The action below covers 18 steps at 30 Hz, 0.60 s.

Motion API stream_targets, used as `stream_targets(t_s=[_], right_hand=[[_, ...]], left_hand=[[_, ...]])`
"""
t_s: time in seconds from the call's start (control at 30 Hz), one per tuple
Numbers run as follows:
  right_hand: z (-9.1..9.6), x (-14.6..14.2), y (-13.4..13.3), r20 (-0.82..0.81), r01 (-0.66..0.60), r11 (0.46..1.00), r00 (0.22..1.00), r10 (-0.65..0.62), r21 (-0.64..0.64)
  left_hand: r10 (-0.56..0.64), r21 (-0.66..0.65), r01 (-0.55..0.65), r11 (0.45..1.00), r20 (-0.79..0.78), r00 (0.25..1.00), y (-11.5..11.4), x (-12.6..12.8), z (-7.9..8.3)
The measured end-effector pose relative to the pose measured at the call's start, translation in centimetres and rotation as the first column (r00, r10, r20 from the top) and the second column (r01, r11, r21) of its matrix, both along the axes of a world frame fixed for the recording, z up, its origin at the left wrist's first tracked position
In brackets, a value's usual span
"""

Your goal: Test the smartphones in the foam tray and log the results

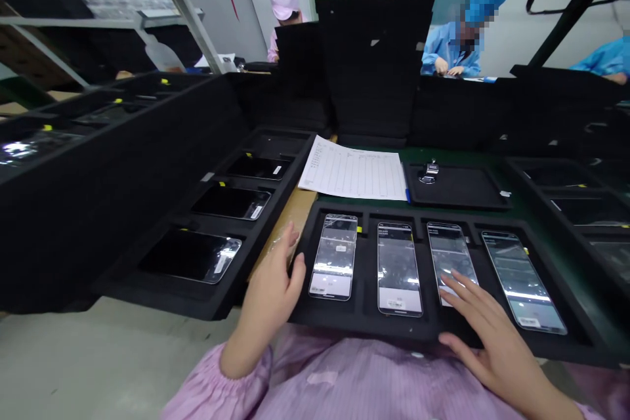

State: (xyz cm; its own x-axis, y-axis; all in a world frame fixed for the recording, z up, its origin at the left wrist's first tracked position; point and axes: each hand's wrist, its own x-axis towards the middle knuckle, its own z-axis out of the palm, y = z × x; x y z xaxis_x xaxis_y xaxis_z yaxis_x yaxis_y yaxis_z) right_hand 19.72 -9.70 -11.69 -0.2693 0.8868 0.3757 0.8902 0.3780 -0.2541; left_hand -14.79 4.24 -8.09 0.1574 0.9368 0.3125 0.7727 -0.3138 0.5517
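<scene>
In front of me lies a black foam tray (367, 315) holding several smartphones with lit screens, each in its own slot. My left hand (273, 279) is beside the tray's left edge, fingers stretched and holding nothing. Nearest to it is the leftmost phone (335, 256). My right hand (485, 331) spreads its fingers over the lower end of the third phone (450, 246), partly covering it; I cannot tell whether the fingertips touch the screen. Between them lies the second phone (398, 269). The rightmost phone (524, 282) sits to the right of my right hand.
At left, another foam tray (207, 298) holds dark-screened phones (191, 256). Behind the front tray are a printed form (354, 170), a blue pen (407, 194) and a small black tray (457, 193) with a metal object (430, 172). Black foam boards (377, 72) stand behind; co-workers (455, 39) sit beyond.
</scene>
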Motion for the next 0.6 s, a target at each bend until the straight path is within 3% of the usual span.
stream_targets(t_s=[0.23, 0.33, 0.6], right_hand=[[-0.1, -0.2, 0.2, 0.075, 0.035, 0.999, 0.997, -0.036, 0.011], [-0.1, -0.4, 0.2, 0.076, 0.032, 0.999, 0.997, -0.035, 0.036], [-0.3, -0.7, 0.3, 0.015, 0.13, 0.991, 0.991, -0.13, 0.024]], left_hand=[[0.088, -0.012, -0.089, 0.996, -0.079, 0.993, 1.7, 1.5, -0.4], [0.153, -0.015, -0.154, 0.988, -0.044, 0.987, 1.6, 2.1, -0.8], [0.124, 0.047, -0.121, 0.991, -0.064, 0.99, 1.2, 2.1, -1.1]])
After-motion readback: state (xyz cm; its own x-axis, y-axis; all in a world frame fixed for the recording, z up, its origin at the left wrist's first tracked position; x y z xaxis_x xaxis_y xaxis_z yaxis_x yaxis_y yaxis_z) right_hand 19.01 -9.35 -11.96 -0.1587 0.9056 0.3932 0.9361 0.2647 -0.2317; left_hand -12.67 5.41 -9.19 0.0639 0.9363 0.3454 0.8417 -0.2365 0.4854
